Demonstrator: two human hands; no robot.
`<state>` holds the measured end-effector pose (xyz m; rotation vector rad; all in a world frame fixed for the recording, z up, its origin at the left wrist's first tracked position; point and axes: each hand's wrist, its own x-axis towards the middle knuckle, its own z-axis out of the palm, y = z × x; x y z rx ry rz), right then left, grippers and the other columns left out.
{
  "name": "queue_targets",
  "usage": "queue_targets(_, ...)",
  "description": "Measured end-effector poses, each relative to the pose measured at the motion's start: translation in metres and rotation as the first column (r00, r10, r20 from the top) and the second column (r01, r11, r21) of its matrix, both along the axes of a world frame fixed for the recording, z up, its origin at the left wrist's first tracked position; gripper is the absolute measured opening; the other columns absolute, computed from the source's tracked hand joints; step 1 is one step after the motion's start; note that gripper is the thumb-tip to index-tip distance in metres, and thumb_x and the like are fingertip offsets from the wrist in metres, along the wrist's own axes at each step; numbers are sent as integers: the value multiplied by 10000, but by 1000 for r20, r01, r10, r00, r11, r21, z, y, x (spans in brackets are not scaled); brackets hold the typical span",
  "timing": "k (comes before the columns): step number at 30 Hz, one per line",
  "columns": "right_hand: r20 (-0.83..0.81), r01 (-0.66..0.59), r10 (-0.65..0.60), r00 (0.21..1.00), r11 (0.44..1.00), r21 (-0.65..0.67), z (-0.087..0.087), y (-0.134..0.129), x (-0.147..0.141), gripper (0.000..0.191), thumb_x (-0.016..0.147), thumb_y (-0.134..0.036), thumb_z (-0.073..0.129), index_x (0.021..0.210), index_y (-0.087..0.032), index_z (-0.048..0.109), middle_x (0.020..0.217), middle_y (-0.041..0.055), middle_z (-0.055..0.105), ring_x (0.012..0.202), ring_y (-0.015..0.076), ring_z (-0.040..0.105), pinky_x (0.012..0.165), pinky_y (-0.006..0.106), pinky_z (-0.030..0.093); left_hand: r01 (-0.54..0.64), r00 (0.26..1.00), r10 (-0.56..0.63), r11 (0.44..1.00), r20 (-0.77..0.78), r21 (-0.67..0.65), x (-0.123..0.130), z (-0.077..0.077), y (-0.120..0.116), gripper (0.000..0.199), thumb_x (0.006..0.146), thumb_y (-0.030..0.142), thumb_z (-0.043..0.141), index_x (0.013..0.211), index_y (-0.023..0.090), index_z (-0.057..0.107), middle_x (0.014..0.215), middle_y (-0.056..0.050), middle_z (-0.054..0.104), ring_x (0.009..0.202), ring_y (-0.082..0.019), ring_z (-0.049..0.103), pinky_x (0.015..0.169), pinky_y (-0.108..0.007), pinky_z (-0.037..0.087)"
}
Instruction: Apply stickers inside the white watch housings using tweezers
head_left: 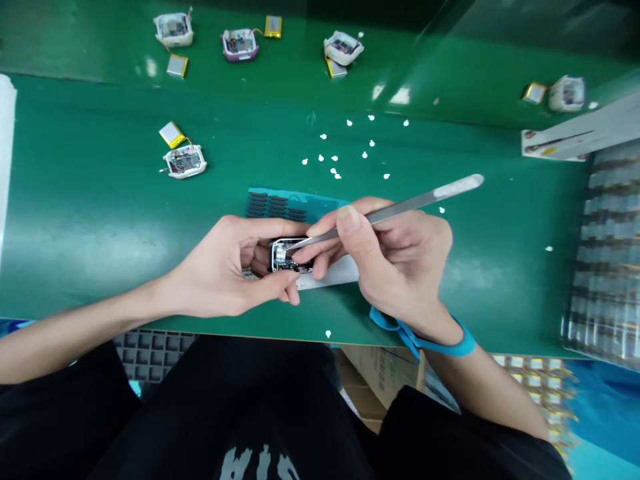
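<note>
Between the thumb and fingers of my left hand [235, 267] is a small black-rimmed watch case [281, 256], open side up, with circuit parts showing inside. My right hand [400, 253] grips metal tweezers [400, 210] in a pen-like hold. Their tip reaches into the case, touching or just over a pale part there; I cannot tell which. Some of my right fingers rest by the case and cover its right end. Under both hands lies a blue sheet [313, 205] with rows of black strips, and a white strip [330, 275] shows below the case.
Several opened watch cases with batteries on wires, such as a white case [186, 161] and a purple case [240, 45], lie about the green table [90, 220]. Small white tabs [335, 158] are scattered beyond my hands. Stacked clear trays [607, 260] stand at right, beside a white bracket [555, 143].
</note>
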<state>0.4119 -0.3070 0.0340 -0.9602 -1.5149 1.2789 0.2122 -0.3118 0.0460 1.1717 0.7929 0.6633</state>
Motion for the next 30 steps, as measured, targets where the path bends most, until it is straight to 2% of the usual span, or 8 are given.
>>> queue_targets(5,19,-20,20,1000,1000,12,0,-2,1,329,1079,-297,581,823,-215,771,862,7,812,554,97,731,513,220,592,-5,1000,5,1000,-1,-7,-2,-3,-1,229,905,69,660,1083,171,761,838,-13,770,693,-179,787,647,-234,665)
queue_targets(9,-4,23,-23,1000,996,81,6,-1,8,210,1061,-303,622,957,-252,797,852,-5,810,623,121,745,559,255,618,5,997,-5,1000,-76,-9,-6,-2,2,243,984,159,606,1159,182,773,946,-32,798,741,-202,792,691,-299,672)
queue_targets(11,8,114,-118,993,974,195,11,3,15,173,1054,-299,632,1028,-282,802,883,-11,812,698,140,765,596,274,631,-21,983,33,998,-179,66,-11,3,6,249,983,200,650,1202,181,767,996,-41,807,783,-202,780,670,-283,645)
queue_targets(13,156,121,-182,971,933,338,12,11,23,191,1056,-288,619,1024,-293,808,937,-10,817,789,157,779,675,296,643,-101,969,142,975,-205,196,-17,11,11,239,978,243,700,1192,159,767,1041,-64,807,805,-201,760,662,-288,621)
queue_targets(17,474,-110,-89,876,920,376,-3,28,30,229,1057,-273,605,943,-254,802,1008,3,829,876,175,784,813,327,641,-221,912,351,855,-210,469,-30,23,21,175,954,275,764,1078,157,801,953,-58,791,728,-168,690,631,-319,542)
queue_targets(22,515,-208,-14,857,905,370,-26,37,30,295,1076,-280,575,892,-213,795,1045,24,830,944,177,788,839,320,627,152,864,171,808,-474,569,-30,10,26,237,1013,290,609,1119,231,814,852,-32,786,607,-152,640,538,-293,430)
queue_targets(27,545,-201,-73,835,882,426,-27,35,31,224,1065,-273,601,980,-212,799,1057,30,831,949,193,789,831,334,624,412,789,68,679,-611,608,-24,-17,27,338,1032,210,464,1267,203,707,1274,-101,762,1120,-271,733,916,-357,558)
queue_targets(30,562,-231,-78,823,859,457,-30,31,31,186,1059,-232,604,1069,-202,787,1051,31,830,926,193,786,826,336,627,458,768,74,631,-636,626,-21,-26,26,348,1009,145,441,1249,213,684,1306,-111,742,1151,-289,717,990,-411,542)
